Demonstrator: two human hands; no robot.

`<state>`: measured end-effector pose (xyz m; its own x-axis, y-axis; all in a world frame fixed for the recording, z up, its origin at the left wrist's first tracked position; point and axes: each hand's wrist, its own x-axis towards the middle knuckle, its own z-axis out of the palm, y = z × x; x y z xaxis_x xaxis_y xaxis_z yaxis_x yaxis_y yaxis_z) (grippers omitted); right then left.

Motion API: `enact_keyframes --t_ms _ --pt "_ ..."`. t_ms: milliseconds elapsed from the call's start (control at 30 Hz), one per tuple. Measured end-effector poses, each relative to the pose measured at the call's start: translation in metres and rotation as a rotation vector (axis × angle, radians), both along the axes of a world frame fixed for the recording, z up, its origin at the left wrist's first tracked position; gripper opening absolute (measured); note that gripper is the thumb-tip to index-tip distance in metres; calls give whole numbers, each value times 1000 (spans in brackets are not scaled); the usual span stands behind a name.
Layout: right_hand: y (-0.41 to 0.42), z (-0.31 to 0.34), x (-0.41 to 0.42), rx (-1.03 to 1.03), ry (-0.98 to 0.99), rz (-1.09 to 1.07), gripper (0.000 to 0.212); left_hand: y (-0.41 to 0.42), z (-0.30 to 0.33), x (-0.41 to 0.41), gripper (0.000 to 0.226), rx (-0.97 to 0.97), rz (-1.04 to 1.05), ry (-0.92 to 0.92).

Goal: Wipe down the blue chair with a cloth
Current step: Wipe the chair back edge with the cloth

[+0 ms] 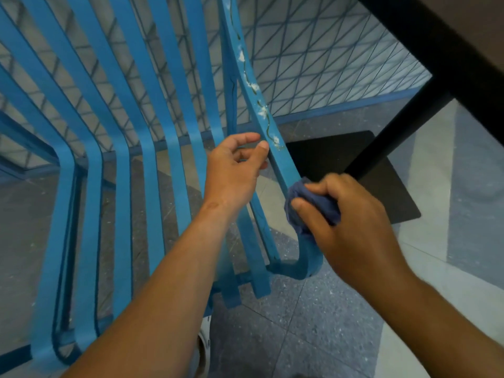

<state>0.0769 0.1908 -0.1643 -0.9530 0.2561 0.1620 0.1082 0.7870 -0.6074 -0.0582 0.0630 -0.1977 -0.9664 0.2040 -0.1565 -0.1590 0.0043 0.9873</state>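
Observation:
A blue slatted chair [122,165] fills the left and middle of the head view. Its rightmost slat [255,85] carries white specks and a dark wavy streak from the top down to about mid-height. My right hand [351,227] grips a bunched dark blue cloth [324,207] and holds it against the lower stretch of that slat, just above its curved end. My left hand [234,170] hovers beside the same slat a little higher up, fingers loosely curled with the thumb tip at the slat's edge, holding nothing.
A dark table [447,47] stands at the upper right, its black leg [390,132] running down to a flat black base plate [335,148] on the floor. Behind the chair is a tiled wall with a diamond pattern. Grey speckled floor tiles lie below.

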Motion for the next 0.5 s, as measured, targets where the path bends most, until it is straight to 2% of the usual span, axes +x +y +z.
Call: enact_keyframes --t_ms 67,200,333,500 --pt "-4 0 2 -21 -7 -27 32 0 -1 -1 11 -2 -13 -1" --pt "-3 0 -38 -151 -52 -139 28 -1 1 0 11 53 -22 -93" --pt "3 3 -75 -149 -105 -168 32 -1 5 1 9 97 -21 -201" --pt "-3 0 -39 -97 -142 -161 31 -1 6 -2 12 98 -21 -230"
